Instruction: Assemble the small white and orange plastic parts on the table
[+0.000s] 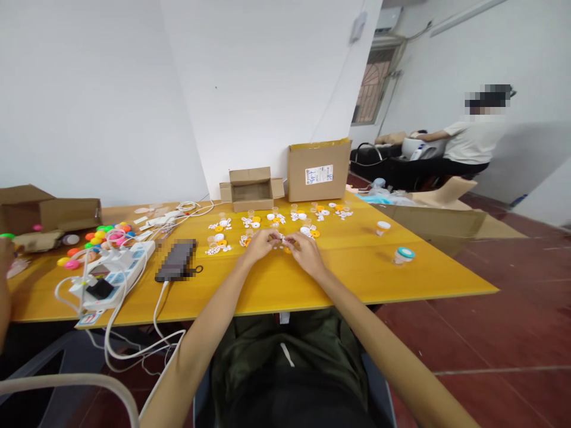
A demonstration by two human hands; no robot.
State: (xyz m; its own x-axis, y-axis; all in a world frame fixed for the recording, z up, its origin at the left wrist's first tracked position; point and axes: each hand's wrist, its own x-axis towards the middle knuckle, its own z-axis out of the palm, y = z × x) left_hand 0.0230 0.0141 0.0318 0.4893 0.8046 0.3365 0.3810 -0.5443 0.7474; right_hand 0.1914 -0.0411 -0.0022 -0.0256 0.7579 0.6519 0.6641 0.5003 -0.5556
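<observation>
My left hand (262, 244) and my right hand (306, 252) meet over the yellow table (357, 276), fingers pinched close together. Something small and whitish shows between the fingertips, too small to name. Just under my right fingers lies an orange piece (288, 250). Around my hands are groups of small clear cups (211, 241), white discs (219, 237), orange rings (316, 233) and little white pieces with dark or red marks (218, 249). More such groups stand in a row farther back, before the small open carton (253, 204).
A large carton (319, 172) stands at the back. On the left are a phone (177, 260), a power strip (120, 276) with cables, and coloured balls (100, 235). Lidded cups (404, 255) sit on the right. Another person (475, 139) sits beyond; an arm (5, 285) shows far left.
</observation>
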